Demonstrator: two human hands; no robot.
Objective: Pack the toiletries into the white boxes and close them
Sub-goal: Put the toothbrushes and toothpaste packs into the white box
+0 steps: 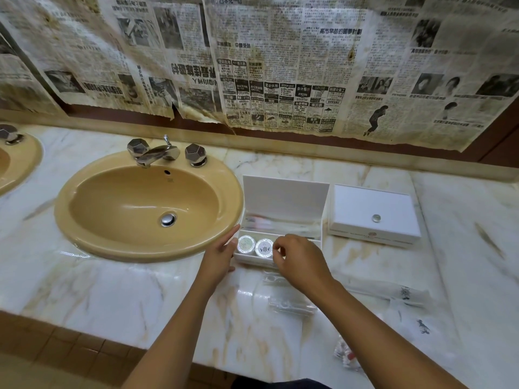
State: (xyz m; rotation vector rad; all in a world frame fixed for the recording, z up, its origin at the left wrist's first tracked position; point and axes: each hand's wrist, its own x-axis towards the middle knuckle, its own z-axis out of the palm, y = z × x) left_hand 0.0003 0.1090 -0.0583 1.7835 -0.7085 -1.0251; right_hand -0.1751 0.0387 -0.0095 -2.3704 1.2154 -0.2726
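Head view: open white lidded box (280, 217) w/ lid up, on pale marble tabletop (140, 290) just right of tan oval sink (146, 209), nearer front edge than back wall. Two round silver-topped tubs (255, 246) side by side in front-left compartment; clear-wrapped items in rear compartment, contents too blurred to name. Left hand (222, 255) w/ fingers straight, pressed flat to box's left wall, steadying. Right hand (297, 258) over front compartment, fingers curled inward as if pinching sth small; whether anything is actually held, cannot tell. Second white box w/ round knob (375, 214), lid down, just right of open one. Loose clear plastic sachets (292, 304) toward front edge; long white wrapped packet (393, 293) further right.

Handling, est.: tubs light, rigid, smooth foil tops, so best pinched at rim, thumb opposite fingers. Sachets light, floppy, slippery; best pinched at an end seam. Box thin-walled, prob. slides easily, hence brace on side.
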